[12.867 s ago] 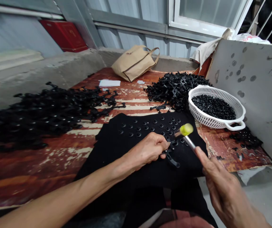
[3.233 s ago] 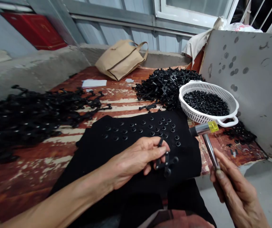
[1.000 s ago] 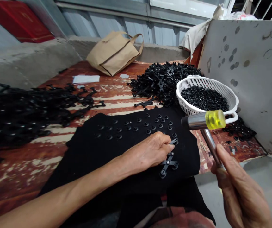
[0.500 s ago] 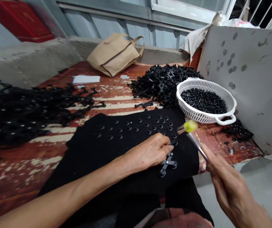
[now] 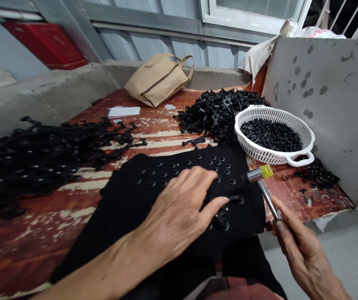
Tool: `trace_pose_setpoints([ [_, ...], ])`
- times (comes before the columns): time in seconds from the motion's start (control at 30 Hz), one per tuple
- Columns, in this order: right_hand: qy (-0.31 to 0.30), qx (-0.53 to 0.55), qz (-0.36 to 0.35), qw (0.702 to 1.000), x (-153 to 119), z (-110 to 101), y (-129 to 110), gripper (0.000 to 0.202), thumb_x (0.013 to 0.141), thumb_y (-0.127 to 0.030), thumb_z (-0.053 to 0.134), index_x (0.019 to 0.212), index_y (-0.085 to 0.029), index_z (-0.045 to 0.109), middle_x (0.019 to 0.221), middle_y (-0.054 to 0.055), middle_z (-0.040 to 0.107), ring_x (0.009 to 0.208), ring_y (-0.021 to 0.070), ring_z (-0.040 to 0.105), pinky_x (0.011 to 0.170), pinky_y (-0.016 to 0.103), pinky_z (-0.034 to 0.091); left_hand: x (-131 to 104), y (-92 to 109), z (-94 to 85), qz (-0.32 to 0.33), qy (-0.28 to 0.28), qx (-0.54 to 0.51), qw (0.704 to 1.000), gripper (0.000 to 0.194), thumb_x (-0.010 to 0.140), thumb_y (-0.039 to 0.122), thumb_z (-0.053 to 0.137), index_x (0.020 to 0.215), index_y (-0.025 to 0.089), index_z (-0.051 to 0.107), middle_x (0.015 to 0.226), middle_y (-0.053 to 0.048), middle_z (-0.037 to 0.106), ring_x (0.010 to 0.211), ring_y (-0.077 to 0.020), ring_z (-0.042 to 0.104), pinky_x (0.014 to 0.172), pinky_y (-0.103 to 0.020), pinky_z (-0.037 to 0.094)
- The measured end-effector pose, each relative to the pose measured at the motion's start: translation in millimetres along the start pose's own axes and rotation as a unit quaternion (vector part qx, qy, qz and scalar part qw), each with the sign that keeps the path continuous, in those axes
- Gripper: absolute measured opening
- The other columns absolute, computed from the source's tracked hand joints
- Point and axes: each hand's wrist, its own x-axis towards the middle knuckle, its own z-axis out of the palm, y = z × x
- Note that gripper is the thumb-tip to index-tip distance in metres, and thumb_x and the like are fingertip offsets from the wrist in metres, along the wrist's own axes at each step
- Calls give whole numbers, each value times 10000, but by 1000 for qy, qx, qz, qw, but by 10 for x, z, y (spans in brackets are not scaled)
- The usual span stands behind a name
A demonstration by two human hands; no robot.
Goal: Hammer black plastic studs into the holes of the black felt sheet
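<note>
My right hand (image 5: 304,250) is wrapped round a hammer (image 5: 269,200) with a metal head and a yellow face, its head above the right side of a black cloth (image 5: 119,225). My left hand (image 5: 179,208) hovers over the cloth, thumb and fingers apart. Near its thumb tip lies a small black linked arm piece (image 5: 237,199) with round ends; the hand covers part of it. Several small black round knobs (image 5: 199,157) stand in rows on the cloth, some hidden behind my left hand.
A white plastic basket (image 5: 310,143) of small black parts stands beyond the cloth, beside a heap of black linked pieces (image 5: 216,112). Another heap (image 5: 41,158) lies at left. A beige bag (image 5: 157,79) sits at the back; a spotted grey panel (image 5: 331,91) borders the right.
My left hand has let go of the black arm piece, lifted and spread its fingers. The hammer has moved slightly right, away from the piece. The view has shifted a little.
</note>
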Motion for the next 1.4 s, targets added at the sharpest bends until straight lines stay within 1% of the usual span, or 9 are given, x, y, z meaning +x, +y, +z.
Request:
trace_pose_setpoints([
  [0.1, -44, -23, 2, 999, -88, 8, 101, 589, 972, -118, 459, 1497, -352, 331, 1399, 6, 584, 1171, 123, 626, 991, 213, 479, -146, 10, 16, -140, -72, -40, 987, 307, 925, 480, 357, 921, 213, 509, 741, -18, 619, 707, -214, 615, 636, -318, 391],
  [0.17, -66, -33, -9, 997, -123, -3, 131, 609, 964, -110, 460, 1506, -348, 313, 1427, 15, 555, 1204, 138, 603, 995, 227, 479, -178, 65, 35, -177, -127, -55, 974, 278, 915, 475, 358, 865, 231, 481, 664, 9, 599, 652, -207, 613, 614, -314, 364],
  [0.47, -80, -36, 34, 996, -250, -22, 91, 488, 974, -261, 508, 1451, -328, 434, 1277, 45, 679, 1007, 164, 718, 867, 194, 548, -86, 202, 182, -178, -82, -211, 958, 192, 784, 314, 492, 961, 241, 470, 800, 8, 617, 715, -174, 587, 696, -316, 418],
  [0.6, -69, -22, 52, 996, -288, 4, 94, 444, 970, -302, 516, 1413, -319, 494, 1276, 55, 678, 1081, 189, 687, 870, 208, 548, -46, 212, 214, -206, -34, -355, 911, 231, 709, 260, 508, 932, 226, 459, 741, 24, 563, 655, -141, 551, 633, -284, 432],
  [0.73, -63, 0, 65, 996, -326, 109, 62, 421, 978, -337, 493, 1396, -297, 526, 1272, 66, 680, 1100, 197, 677, 907, 239, 537, 35, 261, 216, -208, -52, -469, 857, 210, 698, 281, 504, 887, 205, 455, 698, 41, 501, 560, -99, 475, 512, -227, 390],
  [0.97, -58, 50, 98, 992, -359, 98, 109, 451, 978, -289, 496, 1428, -321, 485, 1245, 69, 691, 1037, 178, 698, 843, 219, 563, 174, 161, 140, -185, -143, -454, 860, 230, 742, 374, 522, 794, 162, 596, 584, 47, 452, 517, -87, 366, 483, -219, 293],
  [1.07, -28, 84, 151, 985, -343, 61, 106, 433, 984, -317, 480, 1416, -322, 504, 864, 32, 735, 719, 142, 701, 687, 206, 587, 232, 97, 103, -192, -151, -434, 867, 263, 728, 370, 538, 795, 157, 675, 613, 16, 524, 563, -108, 406, 532, -239, 308],
  [1.17, 15, 125, 220, 967, -355, 85, 81, 435, 991, -385, 441, 1416, -313, 503, 622, -17, 585, 485, 119, 541, 401, 159, 466, 264, 61, 100, -204, -143, -429, 869, 292, 717, 375, 557, 828, 161, 723, 685, -10, 600, 648, -139, 476, 611, -262, 348],
  [1.4, -33, 144, 244, 958, -396, 67, 124, 453, 996, -397, 427, 1439, -313, 468, 716, 5, 602, 612, 129, 576, 408, 143, 425, 300, 19, 93, -237, -156, -452, 845, 320, 652, 406, 622, 803, 147, 733, 723, -20, 630, 718, -156, 499, 688, -281, 340],
])
